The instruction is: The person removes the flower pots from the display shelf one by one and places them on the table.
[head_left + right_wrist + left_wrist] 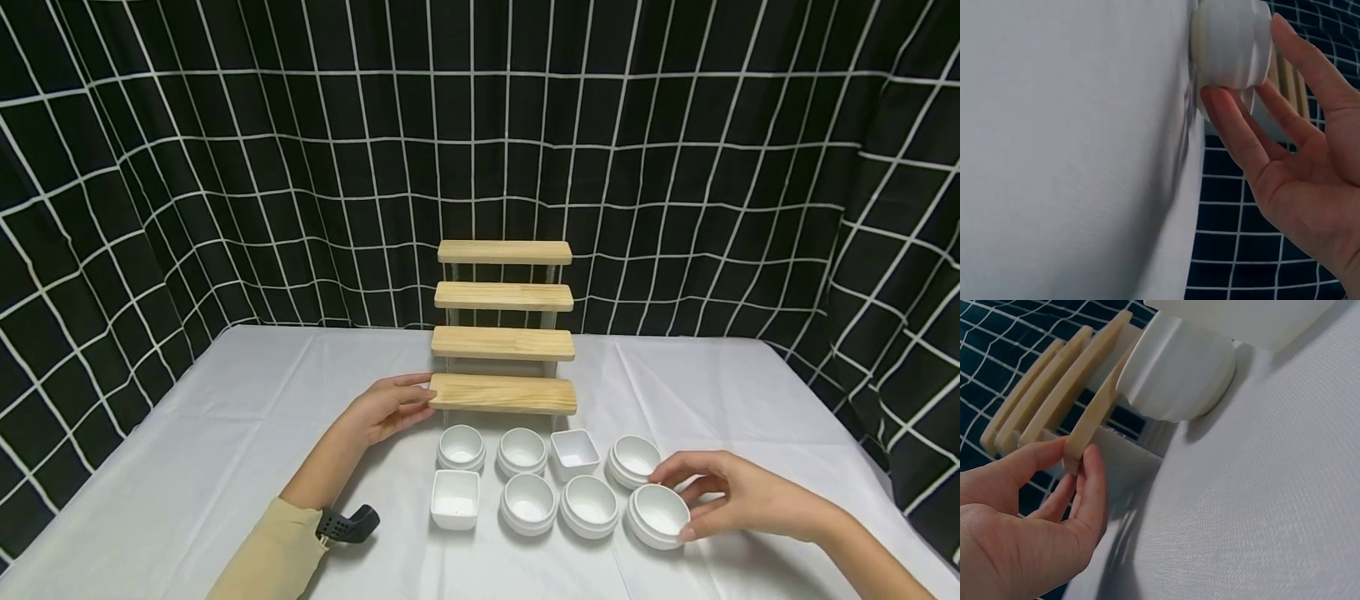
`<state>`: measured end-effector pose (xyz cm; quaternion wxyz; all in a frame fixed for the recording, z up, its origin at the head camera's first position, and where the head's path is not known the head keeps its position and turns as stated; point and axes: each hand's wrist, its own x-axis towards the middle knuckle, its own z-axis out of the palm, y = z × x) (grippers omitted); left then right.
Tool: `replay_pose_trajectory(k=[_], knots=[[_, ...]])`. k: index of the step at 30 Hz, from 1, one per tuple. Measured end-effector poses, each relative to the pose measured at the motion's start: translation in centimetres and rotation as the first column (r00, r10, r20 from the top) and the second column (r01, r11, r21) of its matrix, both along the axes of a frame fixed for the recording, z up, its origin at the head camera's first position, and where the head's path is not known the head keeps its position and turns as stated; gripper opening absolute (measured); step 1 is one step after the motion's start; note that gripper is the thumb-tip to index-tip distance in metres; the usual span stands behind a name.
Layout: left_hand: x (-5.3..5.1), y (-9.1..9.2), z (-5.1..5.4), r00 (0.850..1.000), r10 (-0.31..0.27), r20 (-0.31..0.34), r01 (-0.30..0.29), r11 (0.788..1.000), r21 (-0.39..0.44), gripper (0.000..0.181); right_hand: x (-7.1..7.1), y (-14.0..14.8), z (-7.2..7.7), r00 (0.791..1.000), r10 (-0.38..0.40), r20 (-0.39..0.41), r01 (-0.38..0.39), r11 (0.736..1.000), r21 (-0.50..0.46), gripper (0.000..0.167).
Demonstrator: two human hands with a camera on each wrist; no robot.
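Note:
A stepped display stand [502,342] with several pale wooden shelves stands on the table. My left hand [393,408] pinches the left end of its lowest shelf [502,394] between thumb and fingers, as the left wrist view [1087,425] shows. On the right, my right hand [738,500] has thumb and fingers around a round white bowl [662,512] at the front right of the group. That bowl [1229,44] stands on the cloth. Just behind it is another round bowl [637,457], close to my index fingertip.
More white bowls stand in two rows before the stand: round ones [528,500] and square ones [455,498] [575,451]. A white cloth [360,350] covers the table. Behind hangs a black curtain with a white grid [337,167].

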<state>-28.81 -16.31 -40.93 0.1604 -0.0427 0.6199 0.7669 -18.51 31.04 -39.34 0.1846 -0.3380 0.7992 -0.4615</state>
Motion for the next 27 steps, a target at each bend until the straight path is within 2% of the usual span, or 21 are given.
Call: replay_pose_trajectory(k=[8,15,21,23,27], knots=[[0.1,0.1,0.2,1.000,-0.007,0.001,0.007,1.000,-0.001,0.055,-0.6,0.8,1.1,0.999,0.001,-0.052,0.002,0.999,0.047,0.043],[-0.3,-0.4,-0.1,1.000,-0.019,-0.002,0.019,1.000,-0.007,0.054,-1.7,1.2,2.3,0.996,-0.005,-0.088,0.010,0.998,0.061,0.041],[-0.2,-1.3,0.1,0.998,-0.047,-0.028,0.047,0.999,-0.005,0.051,-2.6,1.1,3.5,0.979,-0.110,-0.171,0.133,0.983,0.130,0.033],[-0.2,-1.6,0.4,0.998,-0.055,-0.042,0.053,0.998,-0.038,0.049,-2.9,1.0,3.9,0.973,-0.153,-0.173,0.178,0.974,0.139,0.031],[-0.6,-2.1,0.9,0.996,-0.059,-0.074,0.046,0.986,-0.161,0.046,-3.6,0.7,4.4,0.951,-0.248,-0.184,0.274,0.952,0.135,0.029]])
